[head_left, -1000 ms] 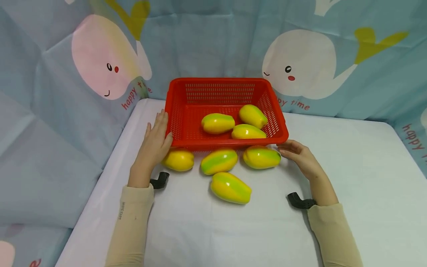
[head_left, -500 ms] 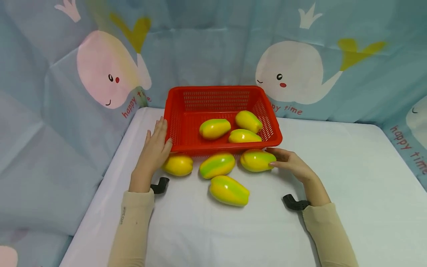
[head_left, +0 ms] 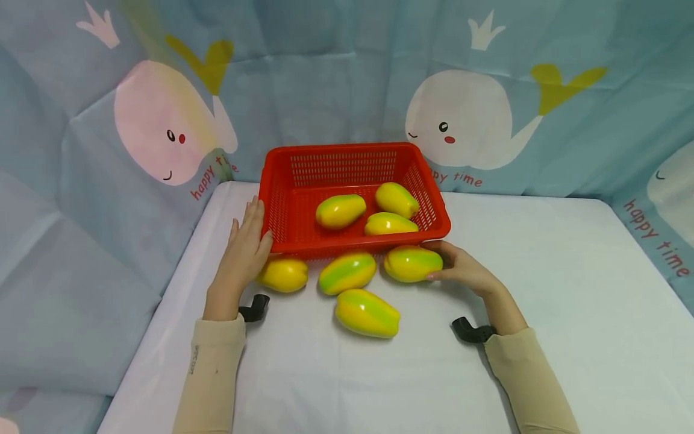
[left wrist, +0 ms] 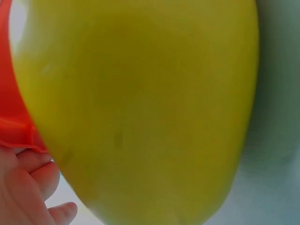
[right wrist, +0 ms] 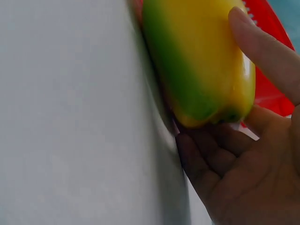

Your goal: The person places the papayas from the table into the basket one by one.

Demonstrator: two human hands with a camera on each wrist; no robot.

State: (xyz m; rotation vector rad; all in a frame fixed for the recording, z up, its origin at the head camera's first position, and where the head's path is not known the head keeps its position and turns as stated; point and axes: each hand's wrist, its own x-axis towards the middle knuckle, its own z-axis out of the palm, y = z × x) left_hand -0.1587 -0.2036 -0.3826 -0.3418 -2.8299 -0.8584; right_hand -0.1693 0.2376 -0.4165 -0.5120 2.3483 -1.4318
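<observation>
My right hand [head_left: 463,269] grips the right end of a yellow-green papaya [head_left: 412,264] lying in front of the red basket [head_left: 347,245]. In the right wrist view, the thumb lies along one side of this papaya [right wrist: 201,61] while the other fingers curl behind its end. With fingers straight, my left hand [head_left: 242,253] rests against the basket's left wall. A yellower papaya [head_left: 283,275] lies right beside that hand and fills most of the left wrist view. Inside the basket are three papayas, one at the left [head_left: 340,211] and two at the right.
Between the two outer papayas lies another papaya [head_left: 347,273], and a fourth papaya [head_left: 368,313] sits nearer to me. All rest on a white-covered table [head_left: 347,386]. A blue printed curtain [head_left: 336,84] hangs close behind the basket. Black wrist cameras [head_left: 473,331] stick out from both wrists.
My right hand has moved from beside the basket's front right corner onto the papaya's right end and taken hold of it. The left hand stays at the basket. The head view has shifted slightly.
</observation>
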